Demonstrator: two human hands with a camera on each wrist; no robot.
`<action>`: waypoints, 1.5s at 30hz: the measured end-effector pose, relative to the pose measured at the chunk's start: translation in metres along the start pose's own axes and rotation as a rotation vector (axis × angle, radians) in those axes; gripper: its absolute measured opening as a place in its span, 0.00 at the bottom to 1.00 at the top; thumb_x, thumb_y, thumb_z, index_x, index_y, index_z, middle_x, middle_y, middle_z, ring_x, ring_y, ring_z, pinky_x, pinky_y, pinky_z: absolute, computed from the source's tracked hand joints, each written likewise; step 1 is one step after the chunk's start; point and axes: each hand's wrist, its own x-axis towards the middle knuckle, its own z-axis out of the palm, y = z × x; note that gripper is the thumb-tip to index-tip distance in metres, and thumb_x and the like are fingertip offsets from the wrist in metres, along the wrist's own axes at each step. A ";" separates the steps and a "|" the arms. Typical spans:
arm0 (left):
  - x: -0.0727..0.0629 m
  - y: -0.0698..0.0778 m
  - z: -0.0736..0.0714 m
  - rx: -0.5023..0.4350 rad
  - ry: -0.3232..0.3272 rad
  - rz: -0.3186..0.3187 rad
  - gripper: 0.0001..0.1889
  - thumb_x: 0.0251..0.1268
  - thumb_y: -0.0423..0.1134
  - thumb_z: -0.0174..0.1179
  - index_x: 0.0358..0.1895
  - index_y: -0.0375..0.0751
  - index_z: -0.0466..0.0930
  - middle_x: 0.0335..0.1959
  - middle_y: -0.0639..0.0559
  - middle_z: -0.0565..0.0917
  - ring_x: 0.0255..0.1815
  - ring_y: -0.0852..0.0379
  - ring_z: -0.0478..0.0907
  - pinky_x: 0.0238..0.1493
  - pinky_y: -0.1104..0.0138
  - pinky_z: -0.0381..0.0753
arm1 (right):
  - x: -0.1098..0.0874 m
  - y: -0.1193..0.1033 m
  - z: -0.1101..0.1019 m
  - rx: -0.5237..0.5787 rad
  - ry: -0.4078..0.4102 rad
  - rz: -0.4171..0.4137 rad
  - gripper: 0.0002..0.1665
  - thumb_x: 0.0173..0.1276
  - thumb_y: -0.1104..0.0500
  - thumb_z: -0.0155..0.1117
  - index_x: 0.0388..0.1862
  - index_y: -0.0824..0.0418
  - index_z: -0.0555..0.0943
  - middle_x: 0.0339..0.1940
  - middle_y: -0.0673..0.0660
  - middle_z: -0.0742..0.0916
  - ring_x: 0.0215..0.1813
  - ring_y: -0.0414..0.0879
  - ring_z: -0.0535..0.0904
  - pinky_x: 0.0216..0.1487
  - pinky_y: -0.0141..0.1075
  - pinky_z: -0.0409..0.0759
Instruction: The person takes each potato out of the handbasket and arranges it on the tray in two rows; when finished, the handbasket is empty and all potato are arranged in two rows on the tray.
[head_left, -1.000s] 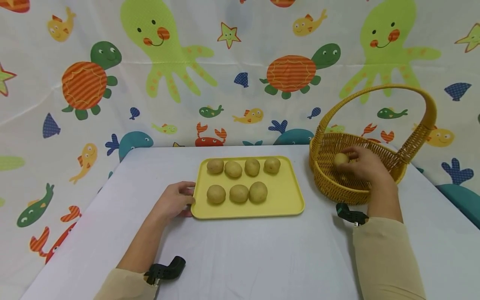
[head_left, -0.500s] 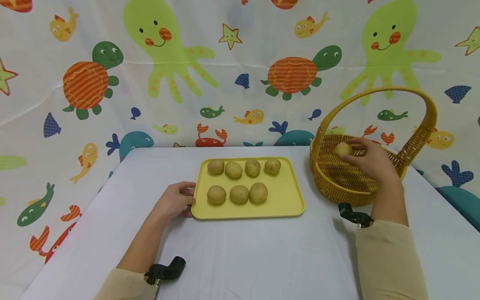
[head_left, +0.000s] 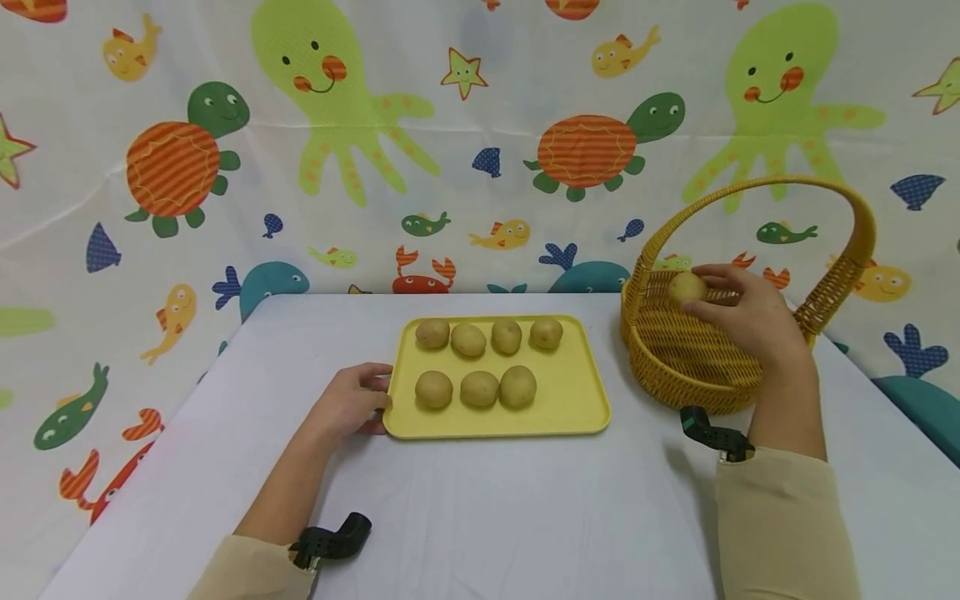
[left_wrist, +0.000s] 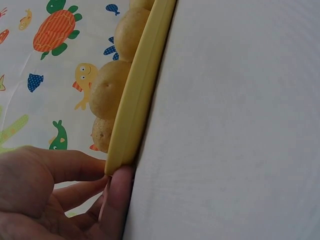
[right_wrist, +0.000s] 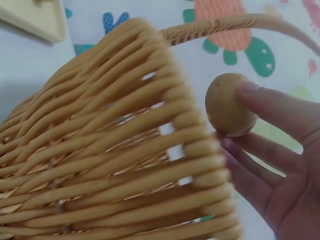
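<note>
My right hand [head_left: 750, 312] holds a potato [head_left: 687, 289] between thumb and fingers, over the inside of the wicker basket [head_left: 660, 371]. In the right wrist view this potato [right_wrist: 231, 105] is above the basket's woven rim [right_wrist: 200, 150]. At the left end of the yellow tray [head_left: 566, 379], my left hand [head_left: 351, 402] pinches the edge, as the thumb and fingers [left_wrist: 82, 166] in the left wrist view show. Several potatoes lie on that tray in two rows: the back row [head_left: 468, 340] is longer than the front row [head_left: 479, 388], which stops short of the right end.
The basket's tall arched handle [head_left: 780, 181] rises over its opening, behind and right of my right hand. A white cloth [head_left: 517, 517] covers the table. Behind stands a curtain [head_left: 480, 200] printed with sea animals. Each wrist wears a black camera mount [head_left: 333, 537].
My right hand has risen with the potato from low inside the basket to about the height of its rim. The left hand stays at the tray's edge.
</note>
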 end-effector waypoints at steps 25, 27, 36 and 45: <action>0.000 -0.001 0.001 -0.011 0.006 0.008 0.31 0.69 0.28 0.56 0.76 0.39 0.67 0.58 0.39 0.74 0.43 0.50 0.80 0.36 0.64 0.90 | -0.019 -0.031 -0.006 0.076 0.009 -0.034 0.41 0.66 0.35 0.70 0.77 0.40 0.70 0.74 0.52 0.70 0.71 0.56 0.75 0.50 0.25 0.75; 0.000 -0.001 0.001 -0.009 0.006 0.010 0.31 0.69 0.28 0.56 0.76 0.38 0.67 0.58 0.39 0.74 0.43 0.50 0.80 0.36 0.64 0.90 | -0.019 -0.032 -0.005 0.076 0.008 -0.044 0.40 0.66 0.36 0.70 0.76 0.39 0.71 0.74 0.50 0.70 0.68 0.51 0.77 0.50 0.23 0.75; 0.000 0.000 0.001 -0.003 0.006 0.002 0.31 0.69 0.28 0.56 0.75 0.39 0.67 0.59 0.39 0.74 0.42 0.50 0.80 0.36 0.64 0.90 | -0.020 -0.042 -0.001 0.101 -0.038 -0.151 0.35 0.68 0.43 0.72 0.73 0.43 0.74 0.67 0.49 0.81 0.53 0.30 0.80 0.49 0.18 0.78; -0.001 0.001 0.001 -0.003 0.013 -0.007 0.31 0.69 0.27 0.56 0.76 0.40 0.67 0.59 0.39 0.74 0.45 0.49 0.80 0.37 0.64 0.90 | -0.019 -0.054 0.010 0.182 -0.123 -0.200 0.31 0.68 0.49 0.74 0.70 0.47 0.78 0.64 0.48 0.82 0.56 0.35 0.82 0.51 0.24 0.83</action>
